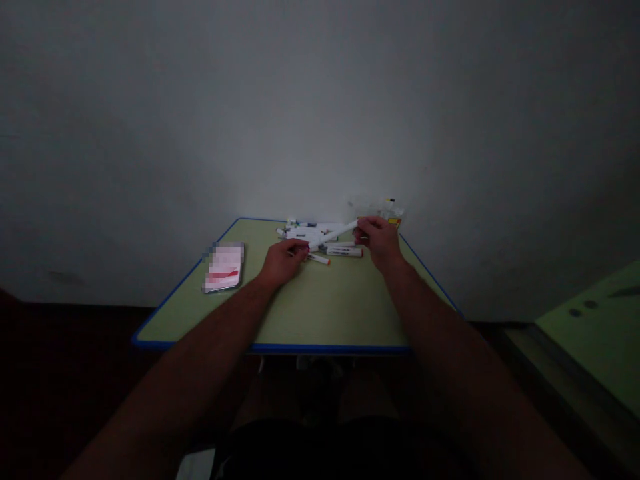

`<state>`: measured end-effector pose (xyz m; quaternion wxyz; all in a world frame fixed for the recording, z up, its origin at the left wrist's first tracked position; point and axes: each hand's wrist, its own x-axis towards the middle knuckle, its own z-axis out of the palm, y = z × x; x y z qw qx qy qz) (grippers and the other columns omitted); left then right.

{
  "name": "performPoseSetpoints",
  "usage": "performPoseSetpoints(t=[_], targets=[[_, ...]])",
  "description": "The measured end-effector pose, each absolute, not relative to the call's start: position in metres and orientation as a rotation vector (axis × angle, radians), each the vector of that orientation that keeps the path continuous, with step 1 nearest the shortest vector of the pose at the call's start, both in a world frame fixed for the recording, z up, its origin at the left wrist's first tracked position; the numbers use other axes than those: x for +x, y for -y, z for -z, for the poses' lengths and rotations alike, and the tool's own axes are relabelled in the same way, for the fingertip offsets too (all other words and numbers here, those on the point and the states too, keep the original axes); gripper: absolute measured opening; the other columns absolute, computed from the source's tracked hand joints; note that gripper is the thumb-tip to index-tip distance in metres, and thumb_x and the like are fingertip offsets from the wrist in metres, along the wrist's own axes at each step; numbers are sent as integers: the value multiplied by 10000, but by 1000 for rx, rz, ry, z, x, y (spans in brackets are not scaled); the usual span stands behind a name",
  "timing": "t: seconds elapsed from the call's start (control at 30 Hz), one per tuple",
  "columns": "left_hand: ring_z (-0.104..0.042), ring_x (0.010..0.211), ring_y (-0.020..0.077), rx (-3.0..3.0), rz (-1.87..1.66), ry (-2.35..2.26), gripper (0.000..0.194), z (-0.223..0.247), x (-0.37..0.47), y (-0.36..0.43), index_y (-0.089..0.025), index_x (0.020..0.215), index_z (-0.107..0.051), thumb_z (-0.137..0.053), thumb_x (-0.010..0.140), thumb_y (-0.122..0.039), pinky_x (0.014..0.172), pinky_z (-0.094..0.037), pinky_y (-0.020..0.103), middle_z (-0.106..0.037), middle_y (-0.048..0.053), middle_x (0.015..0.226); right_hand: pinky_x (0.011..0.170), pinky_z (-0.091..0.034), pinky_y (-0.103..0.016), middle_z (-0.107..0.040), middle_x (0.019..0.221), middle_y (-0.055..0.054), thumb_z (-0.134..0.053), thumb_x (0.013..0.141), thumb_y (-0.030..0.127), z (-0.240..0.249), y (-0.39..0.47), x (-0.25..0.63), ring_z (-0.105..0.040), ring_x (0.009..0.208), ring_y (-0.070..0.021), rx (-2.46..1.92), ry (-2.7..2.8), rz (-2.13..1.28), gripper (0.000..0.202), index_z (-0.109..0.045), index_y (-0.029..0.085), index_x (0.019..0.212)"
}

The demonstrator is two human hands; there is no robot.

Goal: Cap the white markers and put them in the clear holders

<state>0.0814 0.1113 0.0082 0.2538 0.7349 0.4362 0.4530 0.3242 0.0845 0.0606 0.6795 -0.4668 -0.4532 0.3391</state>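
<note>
While both bare forearms reached in over the near edge of a pale green, blue-rimmed rectangular table (325,320), a long, slim white marker (345,229) slanted between the two hands above the table's far half. Its right end stood higher than its left. Left hand (286,262): fingers closed, pinching the marker's lower end, where a patch of dark pink or purple showed. Right hand (379,241): thumb and fingers closed on the upper end, near the table's far right corner. Whether the marker was one piece or two set end to end could not be made out in the dim light.

Toward the table's far edge lay a loose cluster of white, cylindrical markers (303,234), overlapping and partly hidden. Nearer the table's middle, a white marker with an orange end (318,259) lay just beside the left hand; a white marker with a red end (343,252) lay between the hands. At the table's far right corner, behind the right hand, was clear, crinkled plastic packaging (373,208). On the table's left side lay a flat, rectangular phone (224,267), its screen lit pinkish white.
</note>
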Motion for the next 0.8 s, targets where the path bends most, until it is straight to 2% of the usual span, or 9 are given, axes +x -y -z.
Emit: performPoseSetpoints(t=[0.13, 0.23, 0.53, 0.8], targets=[[-676, 818, 199, 2039, -1231, -1238, 264, -6, 81, -113, -176, 1046, -780, -667, 826, -267, 815, -531, 358, -767, 92, 934, 488, -545, -210, -626, 659, 18, -750, 752, 249, -85, -88, 342, -603, 564, -100, -1092, 959, -654, 131, -638, 186, 776], [-672, 813, 202, 2074, -1205, -1271, 247, -5, 81, -114, -182, 1023, -787, -661, 830, -270, 818, -527, 360, -770, 99, 969, 478, -548, -196, -618, 658, 20, -705, 779, 187, -107, -92, 360, -598, 559, -94, -1109, 918, -546, 79, -627, 190, 781], [-672, 902, 259, 2291, -1120, -1291, 206, -6, 81, -114, -231, 951, -805, -649, 822, -272, 884, -506, 412, -773, 88, 961, 518, -573, -196, -577, 712, 24, -653, 845, 171, -169, -103, 417, -629, 618, -95, -1177, 865, -202, 73, -588, 191, 820], [-670, 943, 281, 2356, -1098, -1279, 236, -2, 81, -117, -214, 980, -801, -640, 830, -297, 888, -504, 429, -771, 104, 963, 500, -581, -226, -590, 685, 32, -612, 823, 88, -190, -115, 445, -600, 568, -91, -1259, 819, -39, 90, -603, 177, 817]])
